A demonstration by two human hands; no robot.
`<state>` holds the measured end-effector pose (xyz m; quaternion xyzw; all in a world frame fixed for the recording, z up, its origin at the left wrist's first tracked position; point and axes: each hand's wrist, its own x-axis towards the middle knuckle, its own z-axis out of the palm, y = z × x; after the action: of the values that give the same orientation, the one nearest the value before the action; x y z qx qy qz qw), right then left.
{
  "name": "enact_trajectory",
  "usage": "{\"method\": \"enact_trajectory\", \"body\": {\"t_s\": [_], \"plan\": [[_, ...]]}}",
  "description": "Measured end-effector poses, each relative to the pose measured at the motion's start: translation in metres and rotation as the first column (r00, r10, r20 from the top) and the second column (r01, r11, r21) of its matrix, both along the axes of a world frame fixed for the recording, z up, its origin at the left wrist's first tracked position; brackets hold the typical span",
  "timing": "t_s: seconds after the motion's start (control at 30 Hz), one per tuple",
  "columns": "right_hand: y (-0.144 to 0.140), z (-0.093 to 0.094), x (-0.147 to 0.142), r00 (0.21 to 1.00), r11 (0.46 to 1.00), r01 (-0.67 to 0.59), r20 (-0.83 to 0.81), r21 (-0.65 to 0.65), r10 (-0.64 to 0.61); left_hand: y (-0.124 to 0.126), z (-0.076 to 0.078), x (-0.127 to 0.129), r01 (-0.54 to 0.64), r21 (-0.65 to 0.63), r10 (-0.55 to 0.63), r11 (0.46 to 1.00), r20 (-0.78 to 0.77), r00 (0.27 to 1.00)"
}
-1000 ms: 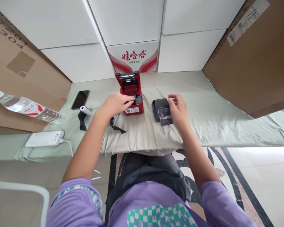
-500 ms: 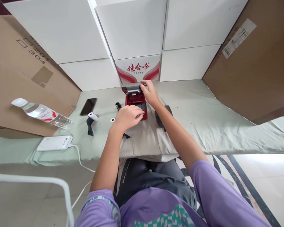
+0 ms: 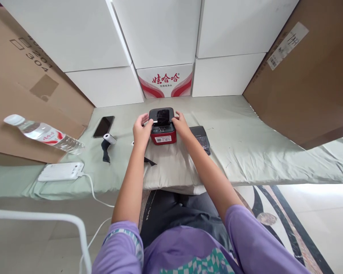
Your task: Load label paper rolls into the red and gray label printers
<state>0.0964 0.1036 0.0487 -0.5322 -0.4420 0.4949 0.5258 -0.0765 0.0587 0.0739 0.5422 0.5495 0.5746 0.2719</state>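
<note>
The red printer [image 3: 162, 131] sits on the cloth-covered table [image 3: 246, 152], near the middle of its far edge, lid down, dark top plate facing up. The left hand [image 3: 141, 129] presses its left side and the right hand [image 3: 180, 125] its right, fingers curled against the casing, so both hands clasp it between them. It looks like a small hard plastic box, rigid and probably light, with smooth sides that could slip under a loose hold; the hinged lid is likely the weak part, so the two flat side walls low on the body seem the safest place to grip. Just right of it, touching the right forearm's line, lies a black device [image 3: 201, 137]. Left of the printer lie a white paper roll [image 3: 109, 138] with a black strip, then a phone [image 3: 103, 126] farther back. At the table's left end lie a water bottle [image 3: 42, 133] and a white power bank [image 3: 60, 171] with its cable. White boxes [image 3: 160, 34] line the far edge.
</note>
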Motion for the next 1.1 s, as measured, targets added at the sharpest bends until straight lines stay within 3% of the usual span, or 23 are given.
{"method": "enact_trajectory", "body": {"t_s": [0.07, 0.17, 0.53, 0.73, 0.83, 0.93, 1.0, 1.1], "plan": [[-0.007, -0.001, -0.003, 0.995, 1.000, 0.008, -0.104, -0.019, -0.010, 0.020, -0.003, -0.002, 0.035, -0.140, -0.017, 0.990, 0.129, 0.991], [-0.014, -0.002, -0.008, 0.986, 0.998, 0.066, -0.152, 0.018, -0.063, 0.034, -0.006, -0.005, 0.124, -0.235, -0.069, 0.964, 0.227, 0.972], [-0.009, -0.001, -0.015, 0.983, 0.995, 0.081, -0.168, 0.054, -0.070, 0.036, -0.011, -0.007, 0.152, -0.246, -0.068, 0.957, 0.321, 0.945], [-0.024, 0.019, -0.014, 0.986, 0.994, 0.070, -0.148, -0.081, -0.081, 0.037, -0.007, -0.005, 0.131, -0.290, -0.045, 0.948, 0.284, 0.958], [-0.041, 0.028, 0.015, 0.987, 0.992, 0.055, -0.141, -0.111, -0.071, 0.027, -0.006, -0.001, 0.032, -0.224, 0.001, 0.974, 0.143, 0.990], [-0.054, 0.026, 0.069, 0.986, 0.989, 0.085, -0.154, 0.117, -0.067, 0.010, -0.007, 0.005, -0.048, -0.020, 0.046, 0.999, -0.100, 0.994], [-0.056, 0.015, 0.109, 0.978, 0.962, 0.192, -0.122, 0.193, -0.171, 0.001, -0.006, 0.010, -0.032, 0.042, 0.041, 0.999, -0.228, 0.973], [-0.050, -0.012, 0.155, 0.910, 0.891, 0.415, -0.093, 0.186, -0.404, -0.004, -0.003, 0.016, -0.052, 0.014, 0.054, 0.999, -0.339, 0.939]]}}
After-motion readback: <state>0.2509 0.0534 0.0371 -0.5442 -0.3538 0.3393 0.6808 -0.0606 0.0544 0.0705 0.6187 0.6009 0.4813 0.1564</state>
